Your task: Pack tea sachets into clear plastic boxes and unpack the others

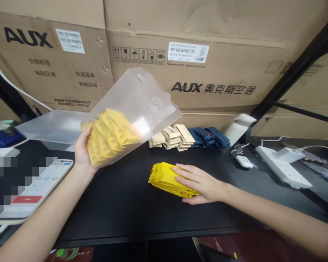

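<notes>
My left hand (84, 151) grips the lower end of a clear plastic box (150, 98), held tilted above the table with its lid (54, 125) hanging out to the left. Inside the box, several yellow packets (108, 136) stand in a row near my fingers. On the black table, my right hand (203, 182) is wrapped over the right end of a stack of yellow packets (165, 176). Behind it lie cream packets (172, 137) and dark blue packets (209, 136), side by side.
A phone (35, 193) showing a timer lies at the left. Toward the right are a white bottle (239, 127), a small white case (244, 161) and a power strip (284, 169) with a plug and cable. Large cardboard boxes (142, 22) stand behind the black table (120, 207).
</notes>
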The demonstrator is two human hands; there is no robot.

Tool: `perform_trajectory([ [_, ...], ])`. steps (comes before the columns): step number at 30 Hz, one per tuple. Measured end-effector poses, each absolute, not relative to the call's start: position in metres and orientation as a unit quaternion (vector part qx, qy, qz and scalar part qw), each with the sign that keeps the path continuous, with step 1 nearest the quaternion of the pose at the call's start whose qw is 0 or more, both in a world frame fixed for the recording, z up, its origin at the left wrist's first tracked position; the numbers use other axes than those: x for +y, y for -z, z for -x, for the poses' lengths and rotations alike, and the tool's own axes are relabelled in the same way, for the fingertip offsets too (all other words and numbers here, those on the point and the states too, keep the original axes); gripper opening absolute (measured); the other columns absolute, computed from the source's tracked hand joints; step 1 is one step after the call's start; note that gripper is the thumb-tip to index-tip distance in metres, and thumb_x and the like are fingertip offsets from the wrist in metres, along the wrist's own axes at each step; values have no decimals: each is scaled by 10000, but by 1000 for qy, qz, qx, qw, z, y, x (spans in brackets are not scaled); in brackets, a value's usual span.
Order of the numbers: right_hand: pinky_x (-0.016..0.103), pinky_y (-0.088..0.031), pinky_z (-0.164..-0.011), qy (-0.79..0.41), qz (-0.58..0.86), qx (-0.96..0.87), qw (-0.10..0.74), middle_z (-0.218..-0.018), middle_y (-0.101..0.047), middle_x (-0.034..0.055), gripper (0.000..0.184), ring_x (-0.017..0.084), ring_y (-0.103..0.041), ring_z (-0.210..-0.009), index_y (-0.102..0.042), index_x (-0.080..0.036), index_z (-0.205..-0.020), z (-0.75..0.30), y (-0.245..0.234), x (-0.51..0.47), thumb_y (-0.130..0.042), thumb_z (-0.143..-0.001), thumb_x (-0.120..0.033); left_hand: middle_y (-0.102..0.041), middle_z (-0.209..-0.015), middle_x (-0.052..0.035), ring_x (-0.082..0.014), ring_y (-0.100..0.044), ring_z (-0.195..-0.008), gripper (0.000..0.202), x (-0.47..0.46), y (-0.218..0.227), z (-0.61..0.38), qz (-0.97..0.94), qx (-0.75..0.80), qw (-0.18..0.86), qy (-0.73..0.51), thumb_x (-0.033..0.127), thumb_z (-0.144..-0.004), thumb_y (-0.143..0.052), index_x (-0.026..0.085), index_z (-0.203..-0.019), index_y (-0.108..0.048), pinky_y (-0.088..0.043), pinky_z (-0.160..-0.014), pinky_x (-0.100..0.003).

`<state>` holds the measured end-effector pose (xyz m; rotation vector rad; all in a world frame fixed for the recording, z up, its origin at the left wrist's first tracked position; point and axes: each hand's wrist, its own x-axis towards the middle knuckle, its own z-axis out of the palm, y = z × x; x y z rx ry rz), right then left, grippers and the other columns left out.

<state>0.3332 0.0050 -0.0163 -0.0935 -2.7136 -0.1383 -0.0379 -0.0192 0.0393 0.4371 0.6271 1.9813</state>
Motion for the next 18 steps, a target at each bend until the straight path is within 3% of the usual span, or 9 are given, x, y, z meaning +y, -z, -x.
perform_trajectory([
  [3,465,-433,-1097,40,31,-974,219,-1503,-462,208,833,307,-316,-1464,-164,-129,-1585,-303,24,2,-591,-938,-433,-815,-921,-72,-193,-776,-813,263,-20,-40,39,-179,246,479,-823,208,-938,-533,105,-1141,-666,-571,-917,-303],
  [6,469,-473,-1048,39,66,-971,227,-1489,-464,234,777,330,-393,-1384,-276,-85,-1535,-265,26,0,-591,-927,-454,-815,-917,-72,-197,-776,-817,293,-20,-41,41,-175,235,474,-830,200,-933,-533,98,-1183,-647,-555,-950,-317],
  [12,515,-439,-1053,76,132,-965,214,-1502,-400,302,673,373,-448,-1308,-406,5,-1434,-192,25,20,-560,-931,-414,-818,-864,-61,-189,-778,-746,324,-22,-42,42,-153,225,475,-837,191,-943,-509,85,-1228,-621,-530,-994,-321],
  [16,537,-470,-974,66,188,-961,193,-1302,-575,263,578,379,-544,-1163,-520,-39,-1331,-157,20,50,-608,-896,-409,-821,-873,-70,-184,-784,-766,264,-21,-40,43,-136,234,490,-829,184,-947,-506,85,-1122,-675,-545,-966,-281],
  [18,557,-449,-986,60,212,-952,210,-1277,-580,272,499,403,-525,-1197,-568,-42,-1255,-146,20,66,-649,-869,-347,-821,-881,-82,-188,-786,-776,255,-20,-39,44,-134,240,497,-823,177,-947,-502,79,-1087,-691,-557,-944,-270],
])
